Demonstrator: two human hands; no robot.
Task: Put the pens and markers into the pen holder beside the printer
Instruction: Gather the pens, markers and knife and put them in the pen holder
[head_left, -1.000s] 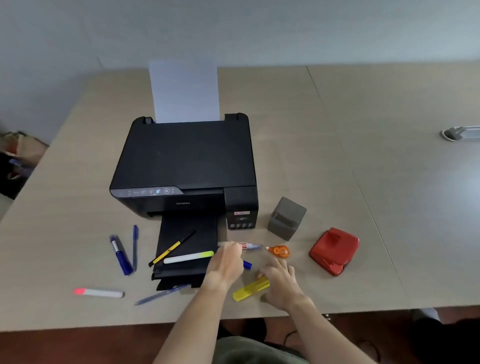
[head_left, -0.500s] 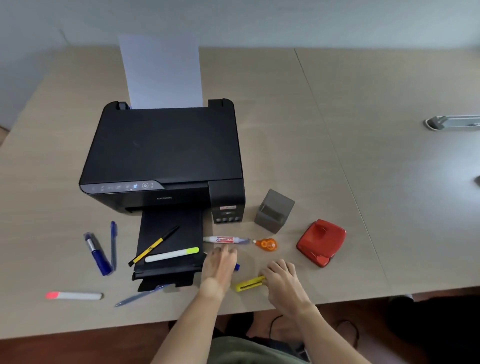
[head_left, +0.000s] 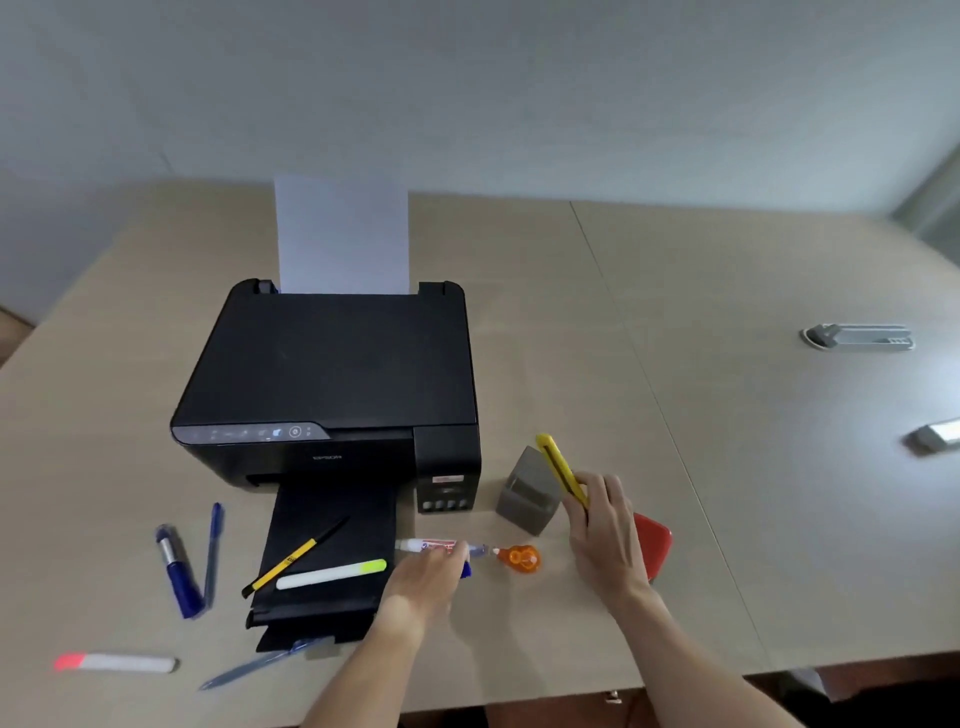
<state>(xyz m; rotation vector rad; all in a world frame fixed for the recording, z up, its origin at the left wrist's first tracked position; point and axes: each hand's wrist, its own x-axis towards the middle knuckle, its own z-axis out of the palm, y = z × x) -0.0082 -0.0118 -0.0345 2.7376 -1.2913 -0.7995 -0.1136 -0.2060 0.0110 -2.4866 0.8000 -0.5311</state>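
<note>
A grey square pen holder (head_left: 527, 493) stands right of the black printer (head_left: 332, 384). My right hand (head_left: 602, 530) grips a yellow utility knife (head_left: 558, 465), whose tip is raised over the holder. My left hand (head_left: 423, 582) rests on the table, fingers curled over a blue pen (head_left: 466, 570), touching a white correction pen (head_left: 441, 546). A yellow-black pen (head_left: 291, 558) and a white-green highlighter (head_left: 332, 574) lie on the printer's output tray. To the left lie a blue marker (head_left: 176, 571), a thin blue pen (head_left: 213, 551), a pink-capped marker (head_left: 114, 663) and a clear blue pen (head_left: 254, 667).
An orange correction tape (head_left: 519, 558) lies in front of the holder. A red hole punch (head_left: 652, 545) sits behind my right hand. White paper (head_left: 343, 236) stands in the printer's feeder. A grey cable port (head_left: 857, 338) and another fitting (head_left: 935, 436) are far right.
My right hand picked the yellow utility knife up from the table's front edge and carried it up to the pen holder. My left hand stayed near the blue pen.
</note>
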